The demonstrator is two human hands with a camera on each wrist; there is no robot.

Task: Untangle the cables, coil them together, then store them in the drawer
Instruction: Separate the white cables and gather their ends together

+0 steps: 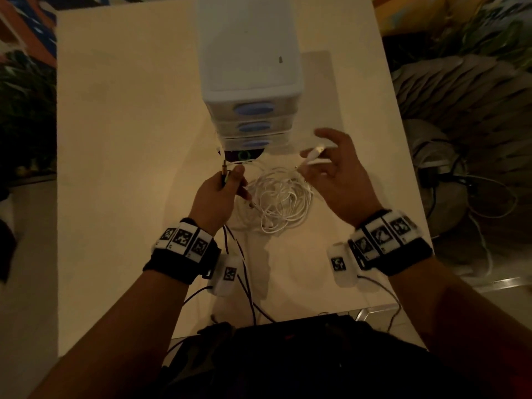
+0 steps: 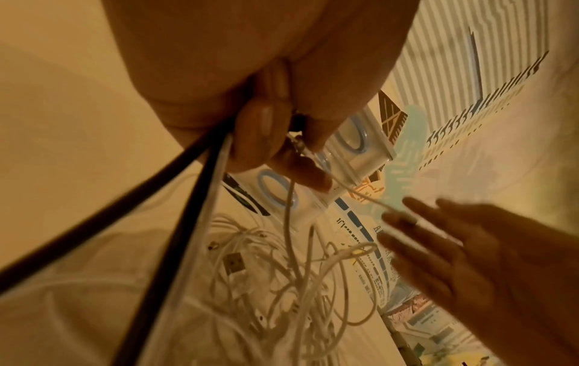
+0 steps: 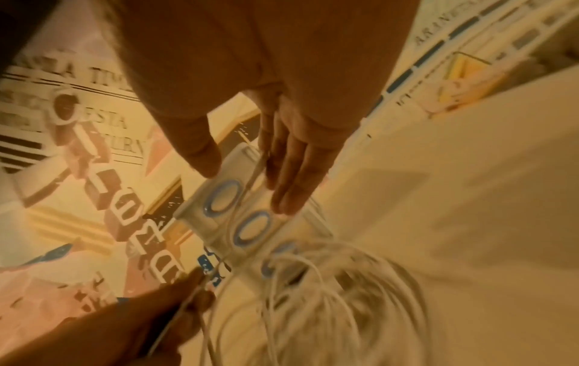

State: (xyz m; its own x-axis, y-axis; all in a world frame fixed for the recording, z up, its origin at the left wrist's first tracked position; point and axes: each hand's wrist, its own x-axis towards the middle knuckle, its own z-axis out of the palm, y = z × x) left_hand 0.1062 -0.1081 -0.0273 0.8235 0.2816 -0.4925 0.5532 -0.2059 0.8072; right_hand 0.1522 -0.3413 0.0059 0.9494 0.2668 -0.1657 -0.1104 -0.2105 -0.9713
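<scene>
Left hand (image 1: 216, 194), centre of head view: fingers curled round plug ends of the cables (image 1: 276, 200). Right hand (image 1: 339, 174), right of centre: fingers spread, white connector (image 1: 315, 152) resting across them. White tangle on desk (image 1: 129, 139) between hands. Drawer unit (image 1: 250, 82) above centre, drawers closed.

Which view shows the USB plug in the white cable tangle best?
Left wrist: the USB plug faces the camera, its metal opening visible among the white cable tangle. Head shows the tangle whole, plug too small to make out. Right wrist shows only blurred loops.
</scene>
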